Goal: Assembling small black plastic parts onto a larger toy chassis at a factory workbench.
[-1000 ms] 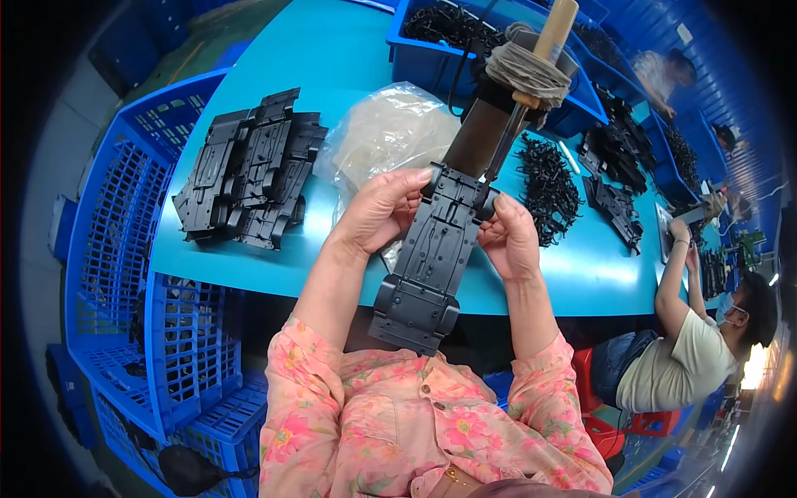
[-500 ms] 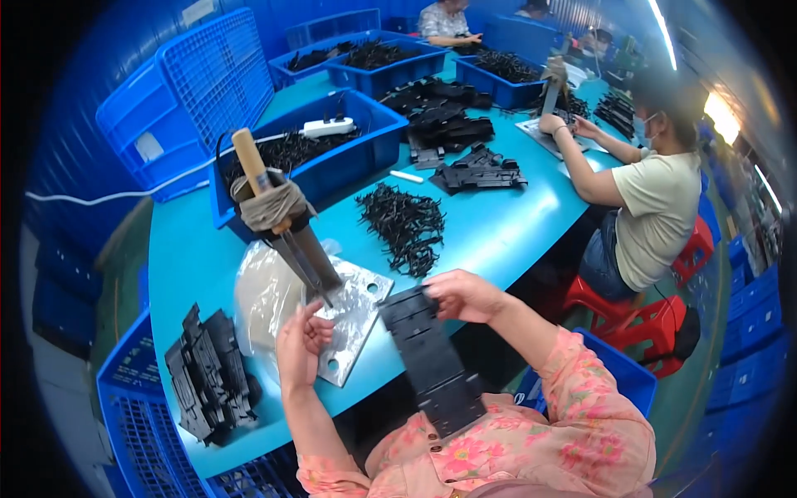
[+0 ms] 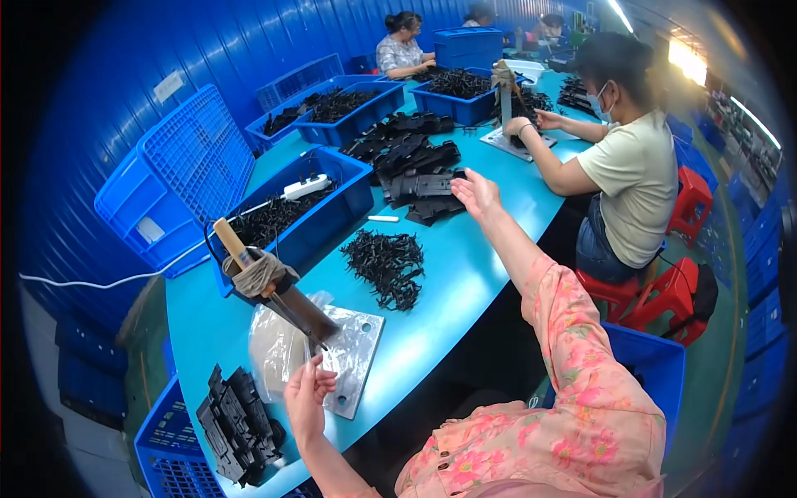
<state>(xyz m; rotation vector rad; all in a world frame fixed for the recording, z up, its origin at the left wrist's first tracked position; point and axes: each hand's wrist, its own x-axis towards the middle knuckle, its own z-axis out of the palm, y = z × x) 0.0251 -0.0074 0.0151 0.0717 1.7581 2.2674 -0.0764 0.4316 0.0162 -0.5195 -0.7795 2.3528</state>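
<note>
My right hand (image 3: 477,196) reaches far out over the table, fingers stretched. Its fingertips are at the right end of a flat black plastic part (image 3: 425,186), which lies on top of a pile of similar black parts (image 3: 407,151). Near the table's front edge, my left hand (image 3: 310,392) hovers with loosely bent fingers, and nothing shows in it. Just above its fingertips is the lower end of an upright metal tool (image 3: 305,322) with a wooden stick (image 3: 234,241) bound on by cloth. The tool stands on a metal plate (image 3: 362,353).
A heap of black scraps (image 3: 384,267) lies mid-table. Blue bins (image 3: 344,174) of scraps stand behind, one with a white power strip (image 3: 305,187) on top. More black parts (image 3: 238,425) are stacked front left. A co-worker (image 3: 635,166) sits at the right by red stools (image 3: 664,303).
My right hand has carried the black plastic part from in front of me to the pile at the far side. My left hand stays near the tool. The view has shifted.
</note>
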